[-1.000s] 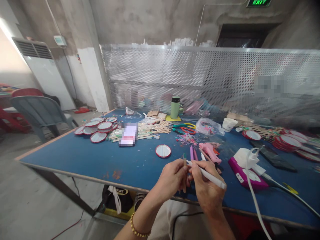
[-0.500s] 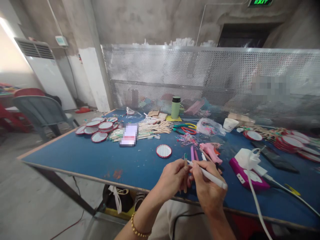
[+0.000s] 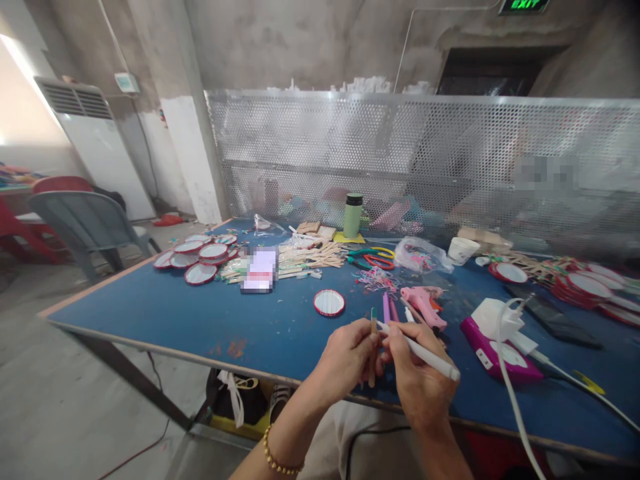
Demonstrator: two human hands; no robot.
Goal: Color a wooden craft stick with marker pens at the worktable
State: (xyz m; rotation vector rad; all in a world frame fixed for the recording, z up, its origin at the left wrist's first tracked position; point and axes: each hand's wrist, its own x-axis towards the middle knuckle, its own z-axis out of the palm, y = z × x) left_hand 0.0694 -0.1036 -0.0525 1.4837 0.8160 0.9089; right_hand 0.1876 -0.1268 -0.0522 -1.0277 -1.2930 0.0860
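Note:
Near the table's front edge, my left hand (image 3: pixel 347 353) pinches a thin wooden stick (image 3: pixel 373 353) with a green tip, held roughly upright. My right hand (image 3: pixel 423 380) grips a white marker pen (image 3: pixel 433 359) like a writing tool, its tip close to the upper part of the stick. Whether the tip touches the wood I cannot tell. Just beyond my hands lies a round white lid with a red rim (image 3: pixel 329 303). Purple pens (image 3: pixel 386 308) and a pink glue gun (image 3: pixel 425 307) lie beyond my right hand.
Several red-rimmed lids (image 3: pixel 200 274) pile up at the left, beside a phone (image 3: pixel 260 269) and wooden sticks (image 3: pixel 320 257). Pliers (image 3: pixel 377 260) and a green bottle (image 3: pixel 353 217) stand farther back. At right are a purple power strip (image 3: pixel 487 353) with a white cable and a paper cup (image 3: pixel 463 251).
The view has shifted very slightly. Both hands keep nearly the same pose, with the stick and the marker pen still held close together.

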